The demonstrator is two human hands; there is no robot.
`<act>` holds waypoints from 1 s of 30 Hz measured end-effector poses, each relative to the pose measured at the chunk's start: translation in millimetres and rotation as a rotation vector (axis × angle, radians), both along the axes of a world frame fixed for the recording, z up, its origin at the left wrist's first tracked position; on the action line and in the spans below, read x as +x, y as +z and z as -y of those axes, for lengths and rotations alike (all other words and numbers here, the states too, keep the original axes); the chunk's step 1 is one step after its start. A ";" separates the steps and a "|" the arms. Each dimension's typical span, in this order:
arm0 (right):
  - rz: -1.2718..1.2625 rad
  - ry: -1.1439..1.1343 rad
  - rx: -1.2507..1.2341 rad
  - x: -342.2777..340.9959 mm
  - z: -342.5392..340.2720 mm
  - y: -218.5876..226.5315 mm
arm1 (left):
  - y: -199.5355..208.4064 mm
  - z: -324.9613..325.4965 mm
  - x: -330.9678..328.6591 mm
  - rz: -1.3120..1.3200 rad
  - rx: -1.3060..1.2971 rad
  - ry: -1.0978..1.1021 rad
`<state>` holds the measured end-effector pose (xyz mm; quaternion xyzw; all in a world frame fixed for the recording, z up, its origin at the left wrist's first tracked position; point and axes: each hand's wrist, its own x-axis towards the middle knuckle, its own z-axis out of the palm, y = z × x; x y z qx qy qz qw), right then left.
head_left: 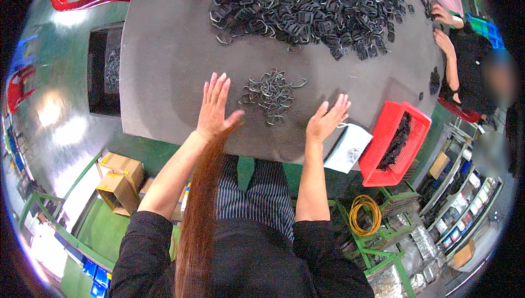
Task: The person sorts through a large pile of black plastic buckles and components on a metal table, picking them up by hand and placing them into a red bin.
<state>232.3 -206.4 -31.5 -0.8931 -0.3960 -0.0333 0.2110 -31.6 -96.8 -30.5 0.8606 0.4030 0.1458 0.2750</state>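
Observation:
My left hand [216, 109] is open over the dark grey tabletop [164, 68], fingers stretched out and thumb spread. Across from it, my right hand [326, 117] is also open, its fingers extended forward. Between the two lies a small pile of bent metal wire hooks [270, 93], apart from both hands. Beyond them spreads a large heap of black buckle-like pieces [311, 11], some with wire loops. Beside my right wrist is a white sheet-like item [348, 146], overhanging the table's near edge. Neither hand holds anything.
A red plastic basket [420, 139] containing black strips sits at the near right corner. On the right, another person's hands [445, 38] touch black pieces. A black crate [97, 74] stands left of the table; cardboard boxes [123, 169] and a coiled yellow hose [365, 216] are below.

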 end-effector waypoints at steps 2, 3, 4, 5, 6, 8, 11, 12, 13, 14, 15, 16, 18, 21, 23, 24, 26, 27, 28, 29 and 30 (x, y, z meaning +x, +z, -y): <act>0.005 -0.089 -0.072 2.8 -15.0 -9.7 | -2.5 19.0 -2.8 -0.058 -0.007 -0.041; -0.015 -0.009 -0.058 -4.6 -24.4 -11.9 | -0.6 27.6 -0.7 -0.090 -0.016 -0.066; -0.029 0.071 -0.046 -18.4 -37.0 -12.3 | -2.0 34.6 6.5 -0.171 -0.082 -0.090; -0.047 0.157 -0.021 -34.3 -52.2 -8.0 | 0.7 34.0 14.0 -0.158 -0.084 -0.072; -0.121 0.276 -0.030 -48.7 -60.0 -2.1 | -0.8 34.0 25.4 -0.130 -0.092 -0.062; -0.313 0.456 0.021 -71.1 -68.6 6.2 | 0.2 32.5 46.7 -0.102 -0.099 -0.068; -0.386 0.350 0.138 -65.0 -58.8 13.3 | 1.7 27.7 77.7 -0.166 0.004 -0.057; -0.394 0.312 0.156 -54.0 -52.3 20.9 | 2.8 26.3 84.2 -0.172 0.054 -0.053; -0.399 0.273 0.169 -41.6 -43.9 29.8 | 4.1 25.8 90.9 -0.176 0.100 -0.050; -0.367 0.263 0.129 -28.8 -33.5 29.9 | 3.2 24.1 98.7 -0.162 0.166 -0.013; -0.329 0.253 0.088 -17.0 -22.6 27.6 | 3.4 20.8 106.6 -0.145 0.229 0.024; -0.288 0.224 0.050 -7.4 -12.8 23.3 | 4.7 14.3 113.3 -0.152 0.223 0.036; -0.215 0.172 -0.026 1.9 2.8 13.7 | 7.2 1.3 117.2 -0.174 0.204 0.065; -0.126 0.135 -0.083 -6.3 11.2 -0.7 | 2.8 -13.9 101.0 -0.173 0.218 0.186; -0.052 0.130 -0.128 -6.5 13.6 -7.3 | -1.2 -27.7 75.3 -0.195 0.232 0.300; -0.036 0.120 -0.140 -7.9 13.3 -9.6 | 0.4 -36.8 58.0 -0.227 0.223 0.357; 0.004 0.100 -0.153 -7.1 9.4 -13.8 | -3.3 -61.8 17.5 -0.294 0.260 0.476; 0.015 0.103 -0.164 -8.3 10.1 -15.2 | -8.9 -72.6 -10.2 -0.347 0.326 0.524; 0.012 0.105 -0.172 -12.8 9.3 -13.8 | -18.5 -83.5 -42.0 -0.432 0.400 0.574; 0.025 0.092 -0.181 -12.1 9.4 -11.6 | -19.3 -96.2 -68.3 -0.453 0.391 0.613; 0.029 0.092 -0.190 -12.3 8.6 -10.3 | -17.7 -109.3 -98.2 -0.478 0.385 0.655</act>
